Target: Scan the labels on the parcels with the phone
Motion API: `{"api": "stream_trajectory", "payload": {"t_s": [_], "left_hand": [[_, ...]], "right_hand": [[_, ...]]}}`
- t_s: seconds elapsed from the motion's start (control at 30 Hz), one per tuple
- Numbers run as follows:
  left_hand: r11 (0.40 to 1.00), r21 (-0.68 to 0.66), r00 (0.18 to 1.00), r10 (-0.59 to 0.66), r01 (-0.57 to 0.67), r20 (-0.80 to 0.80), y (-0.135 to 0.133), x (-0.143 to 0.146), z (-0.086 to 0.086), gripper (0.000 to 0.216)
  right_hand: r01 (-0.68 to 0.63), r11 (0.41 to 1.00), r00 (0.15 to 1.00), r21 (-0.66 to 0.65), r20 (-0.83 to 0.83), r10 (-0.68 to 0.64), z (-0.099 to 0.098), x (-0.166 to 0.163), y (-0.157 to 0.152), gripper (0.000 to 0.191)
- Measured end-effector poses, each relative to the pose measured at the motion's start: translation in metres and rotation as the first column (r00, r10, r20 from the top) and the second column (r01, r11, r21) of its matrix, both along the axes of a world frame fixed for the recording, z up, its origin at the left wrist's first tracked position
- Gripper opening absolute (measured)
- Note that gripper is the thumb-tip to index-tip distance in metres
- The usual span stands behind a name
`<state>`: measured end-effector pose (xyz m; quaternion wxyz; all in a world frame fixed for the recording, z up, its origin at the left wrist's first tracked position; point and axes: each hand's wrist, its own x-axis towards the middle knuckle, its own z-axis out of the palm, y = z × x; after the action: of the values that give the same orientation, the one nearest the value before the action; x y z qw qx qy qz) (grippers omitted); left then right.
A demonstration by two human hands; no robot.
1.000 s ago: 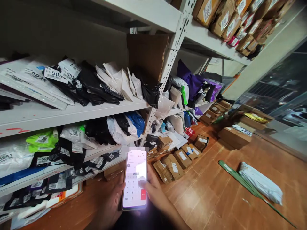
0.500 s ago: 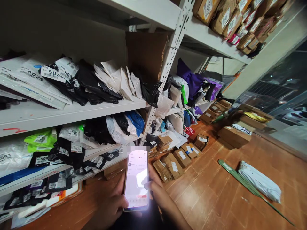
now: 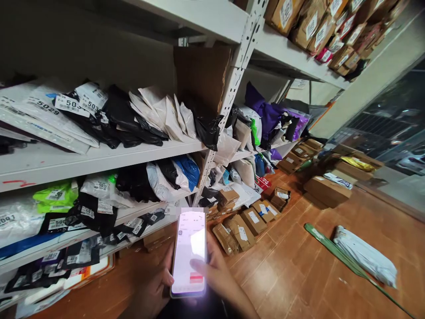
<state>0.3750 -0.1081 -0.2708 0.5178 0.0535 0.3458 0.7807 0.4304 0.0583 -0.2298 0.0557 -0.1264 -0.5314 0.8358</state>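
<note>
A lit smartphone stands upright between my two hands at the lower middle, its pale screen facing me and its text too small to read. Round its left edge my left hand is closed, thumb along the side. My right hand grips the other edge, its fingers partly hidden behind the phone. The right thumb lies over the screen, above a red button low on the display. Glare covers part of the screen.
White metal shelving holds labelled black, white and green parcel bags. Cardboard boxes line the floor beside it. Farther right lie a white wrapped package and a long green strip. More boxes fill the upper right shelf.
My right thumb has moved from the phone's right edge inward over the screen. A red button shows larger on the display. The view has shifted very slightly.
</note>
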Motion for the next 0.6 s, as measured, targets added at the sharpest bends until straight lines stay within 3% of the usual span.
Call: {"api": "stream_trajectory", "payload": {"t_s": [0.07, 0.17, 0.27, 0.37, 0.5, 0.6], "left_hand": [[1.0, 0.022, 1.0, 0.001, -0.002, 0.016, 0.002, 0.0, -0.003, 0.088], [0.998, 0.056, 0.999, 0.023, -0.025, 0.034, 0.008, 0.002, -0.005, 0.091], [0.998, 0.051, 0.999, 0.02, -0.023, 0.05, 0.016, 0.003, -0.001, 0.085], [0.999, 0.044, 0.999, 0.015, -0.017, 0.045, 0.024, 0.002, 0.008, 0.087], [0.999, 0.04, 0.998, 0.011, -0.013, 0.066, 0.034, -0.004, 0.022, 0.087], [0.997, 0.073, 0.998, 0.004, -0.008, 0.056, 0.046, -0.01, 0.023, 0.083]], "right_hand": [[-0.058, 0.998, 0.998, 0.02, -0.03, 0.058, -0.006, 0.005, 0.004, 0.072], [-0.123, 0.989, 0.992, -0.087, -0.025, 0.121, -0.014, 0.01, 0.003, 0.083], [-0.058, 0.956, 0.997, -0.289, 0.035, 0.071, -0.019, 0.009, -0.001, 0.076], [0.021, 0.926, 0.998, -0.378, 0.061, 0.002, -0.019, 0.003, 0.0, 0.063], [-0.03, 0.95, 0.999, -0.31, 0.024, 0.039, -0.019, -0.001, 0.017, 0.065], [-0.085, 0.969, 0.992, -0.232, 0.068, 0.104, -0.021, -0.003, 0.034, 0.069]]}}
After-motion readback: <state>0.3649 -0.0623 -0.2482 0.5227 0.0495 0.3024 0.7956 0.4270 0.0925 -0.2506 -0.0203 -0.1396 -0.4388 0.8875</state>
